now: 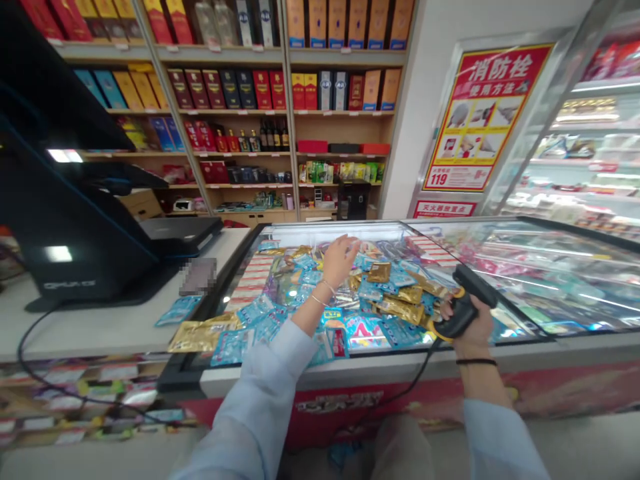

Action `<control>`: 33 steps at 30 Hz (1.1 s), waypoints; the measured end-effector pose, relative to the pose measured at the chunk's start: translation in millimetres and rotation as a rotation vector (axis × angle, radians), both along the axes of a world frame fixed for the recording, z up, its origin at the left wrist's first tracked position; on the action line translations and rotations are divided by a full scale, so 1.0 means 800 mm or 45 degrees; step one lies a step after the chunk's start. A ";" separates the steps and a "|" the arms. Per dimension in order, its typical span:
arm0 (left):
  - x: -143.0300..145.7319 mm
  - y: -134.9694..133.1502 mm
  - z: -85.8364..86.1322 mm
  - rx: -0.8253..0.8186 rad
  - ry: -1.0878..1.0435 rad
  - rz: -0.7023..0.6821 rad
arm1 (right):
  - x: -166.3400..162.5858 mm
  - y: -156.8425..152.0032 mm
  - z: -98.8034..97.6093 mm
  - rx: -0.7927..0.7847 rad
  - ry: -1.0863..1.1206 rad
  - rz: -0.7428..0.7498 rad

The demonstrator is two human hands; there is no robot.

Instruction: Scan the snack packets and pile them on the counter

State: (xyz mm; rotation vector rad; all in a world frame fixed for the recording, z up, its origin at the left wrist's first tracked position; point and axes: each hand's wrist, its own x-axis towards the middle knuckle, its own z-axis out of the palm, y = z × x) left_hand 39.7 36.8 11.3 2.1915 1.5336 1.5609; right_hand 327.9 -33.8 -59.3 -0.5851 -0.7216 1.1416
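Many blue packets (257,310) and gold packets (379,272) scattered atop glass-lidded freezer (400,360). Left hand (341,259) over them, fingers loosely spread, contact unclear; right hand (476,327) wrapped round barcode scanner (462,313).

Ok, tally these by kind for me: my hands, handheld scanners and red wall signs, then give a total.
Left hand and right hand: 2
Black handheld scanner: 1
Large red wall sign and small red wall sign: 2
Total: 5

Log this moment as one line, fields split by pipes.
left hand: over blue packets and gold packets, nothing visible in it | right hand: gripping black scanner | packets: scattered across glass-topped case
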 end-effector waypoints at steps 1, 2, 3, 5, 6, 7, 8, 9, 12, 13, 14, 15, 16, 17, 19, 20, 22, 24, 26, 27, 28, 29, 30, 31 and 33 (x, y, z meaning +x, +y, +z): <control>-0.018 0.001 0.008 0.005 -0.007 0.037 | -0.017 0.004 0.008 0.006 -0.018 0.050; -0.039 0.001 0.013 0.001 -0.016 0.076 | -0.037 0.009 0.016 0.008 -0.036 0.101; -0.062 0.002 0.014 -0.013 -0.029 0.120 | -0.058 0.015 0.024 0.010 -0.052 0.149; -0.115 0.001 0.006 -0.078 -0.054 0.216 | -0.104 0.027 0.037 0.010 -0.081 0.254; -0.144 0.000 -0.002 -0.127 -0.068 0.273 | -0.128 0.034 0.043 0.012 -0.093 0.307; -0.173 -0.003 -0.011 -0.178 -0.069 0.331 | -0.152 0.042 0.048 0.011 -0.102 0.363; -0.203 -0.006 -0.021 -0.225 -0.067 0.392 | -0.175 0.049 0.052 0.004 -0.108 0.420; -0.232 -0.009 -0.032 -0.279 -0.060 0.453 | -0.198 0.057 0.056 -0.011 -0.117 0.476; -0.307 -0.017 -0.057 -0.470 0.008 0.669 | -0.262 0.079 0.063 -0.084 -0.174 0.614; -0.326 -0.017 -0.063 -0.526 0.049 0.729 | -0.281 0.084 0.063 -0.110 -0.202 0.655; -0.342 -0.017 -0.067 -0.570 0.091 0.773 | -0.299 0.089 0.062 -0.130 -0.228 0.690; -0.355 -0.015 -0.071 -0.601 0.130 0.800 | -0.316 0.093 0.059 -0.146 -0.252 0.723; -0.366 -0.011 -0.074 -0.621 0.164 0.812 | -0.331 0.095 0.054 -0.158 -0.273 0.750; -0.374 -0.008 -0.077 -0.630 0.191 0.814 | -0.344 0.096 0.048 -0.165 -0.288 0.762; -0.383 0.001 -0.083 -0.627 0.225 0.810 | -0.366 0.094 0.033 -0.182 -0.310 0.756; -0.386 0.005 -0.087 -0.624 0.251 0.806 | -0.375 0.092 0.025 -0.192 -0.324 0.754; -0.387 0.013 -0.093 -0.613 0.348 0.802 | -0.387 0.087 0.012 -0.201 -0.353 0.770; -0.386 0.022 -0.098 -0.591 0.489 0.795 | -0.394 0.083 0.005 -0.194 -0.385 0.811; -0.382 0.033 -0.102 -0.573 0.626 0.773 | -0.396 0.081 0.003 -0.182 -0.399 0.838; -0.380 0.039 -0.103 -0.577 0.670 0.755 | -0.396 0.081 0.003 -0.183 -0.400 0.840; -0.377 0.045 -0.104 -0.592 0.703 0.733 | -0.396 0.082 0.003 -0.186 -0.396 0.837; -0.374 0.052 -0.105 -0.617 0.722 0.716 | -0.395 0.084 0.004 -0.188 -0.388 0.830; -0.371 0.058 -0.105 -0.643 0.732 0.704 | -0.394 0.086 0.004 -0.189 -0.377 0.819; -0.368 0.063 -0.105 -0.666 0.734 0.698 | -0.392 0.087 0.005 -0.190 -0.363 0.810; -0.362 0.071 -0.103 -0.694 0.733 0.697 | -0.389 0.091 0.007 -0.190 -0.332 0.801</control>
